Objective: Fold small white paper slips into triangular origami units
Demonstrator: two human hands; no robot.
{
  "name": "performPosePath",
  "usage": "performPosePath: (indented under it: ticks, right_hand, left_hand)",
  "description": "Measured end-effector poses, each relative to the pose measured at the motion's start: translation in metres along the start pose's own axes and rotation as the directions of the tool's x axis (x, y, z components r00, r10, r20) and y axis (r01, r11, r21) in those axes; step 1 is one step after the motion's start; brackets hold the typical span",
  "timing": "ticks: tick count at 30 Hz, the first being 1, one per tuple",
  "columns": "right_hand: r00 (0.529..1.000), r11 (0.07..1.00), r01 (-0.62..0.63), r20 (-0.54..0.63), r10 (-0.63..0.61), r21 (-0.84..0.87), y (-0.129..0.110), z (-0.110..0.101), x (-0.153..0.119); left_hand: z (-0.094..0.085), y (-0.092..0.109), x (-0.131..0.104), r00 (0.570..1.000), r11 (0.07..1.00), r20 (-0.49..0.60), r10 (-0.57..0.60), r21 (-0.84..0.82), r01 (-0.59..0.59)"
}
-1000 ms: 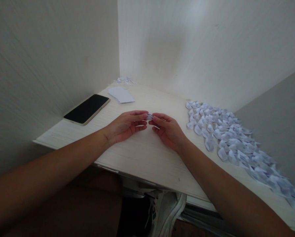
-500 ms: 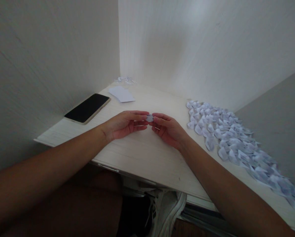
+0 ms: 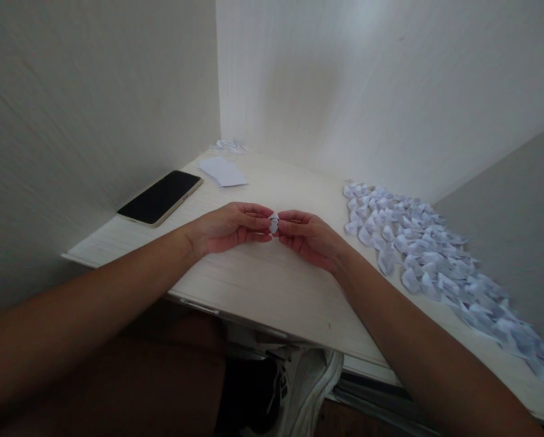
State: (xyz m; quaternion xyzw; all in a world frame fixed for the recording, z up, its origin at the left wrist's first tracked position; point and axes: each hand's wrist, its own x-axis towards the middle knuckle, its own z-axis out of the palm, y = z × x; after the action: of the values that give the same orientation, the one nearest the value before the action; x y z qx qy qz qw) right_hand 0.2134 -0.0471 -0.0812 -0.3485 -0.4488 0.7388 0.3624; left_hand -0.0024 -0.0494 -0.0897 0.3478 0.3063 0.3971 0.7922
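The light was dim and flat, my view underexposed and greyish. The brightest patch lay on the right wall (image 3: 367, 91), falling off toward the shadowed left wall (image 3: 94, 103). My forearms read dark. Under the table (image 3: 263, 285) everything sank into shadow. The wide lens bent the edges, and the paper pile (image 3: 436, 255) blurred toward the right corner.

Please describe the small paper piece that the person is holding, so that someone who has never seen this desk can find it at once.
Start at the pale desk in the wall corner, then look to its middle, where the left hand and right hand meet fingertip to fingertip. The small folded paper piece is pinched between them, above the surface. Unlike the pile of folded pieces lying on the right, it alone is held.
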Motion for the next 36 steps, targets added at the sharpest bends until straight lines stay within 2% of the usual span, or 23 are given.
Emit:
performPosePath:
  ticks: [8,12,18,22,25,27,30,36]
  right_hand:
    - [0.998,0.997,-0.055,0.01,0.056,-0.056,-0.004,-0.002,-0.003]
    - [0.997,0.995,-0.069,-0.041,0.066,-0.077,-0.005,0.002,-0.004]
    - [0.978,0.988,0.044,-0.197,-0.073,-0.148,0.002,0.011,-0.003]
    - [0.953,0.96,0.101,-0.25,-0.168,-0.261,0.007,0.015,-0.003]
    - [0.928,0.905,0.146,-0.262,-0.266,-0.4,0.01,0.016,-0.003]
    - [0.893,0.845,0.179,-0.277,-0.355,-0.504,0.012,0.017,-0.004]
    - [0.829,0.761,0.214,-0.299,-0.473,-0.612,0.013,0.022,-0.008]
    - [0.74,0.671,0.293,-0.284,-0.61,-0.681,0.013,0.037,-0.019]
  left_hand:
    - [0.002,-0.001,-0.001,1.0,0.996,-0.016,0.016,0.082,-0.015]
    - [0.003,-0.001,-0.001,0.998,0.988,-0.037,0.045,0.148,-0.039]
    - [0.01,0.001,-0.003,0.974,0.956,-0.183,0.132,0.284,-0.076]
    - [0.01,0.0,-0.002,0.965,0.941,-0.226,0.132,0.335,-0.05]
    - [0.009,-0.003,0.0,0.954,0.925,-0.235,0.187,0.369,-0.09]
    - [0.012,-0.005,-0.001,0.931,0.896,-0.252,0.263,0.421,-0.139]
    - [0.023,-0.01,-0.004,0.872,0.82,-0.288,0.396,0.538,-0.195]
    - [0.043,-0.017,-0.013,0.745,0.602,-0.266,0.612,0.767,-0.221]
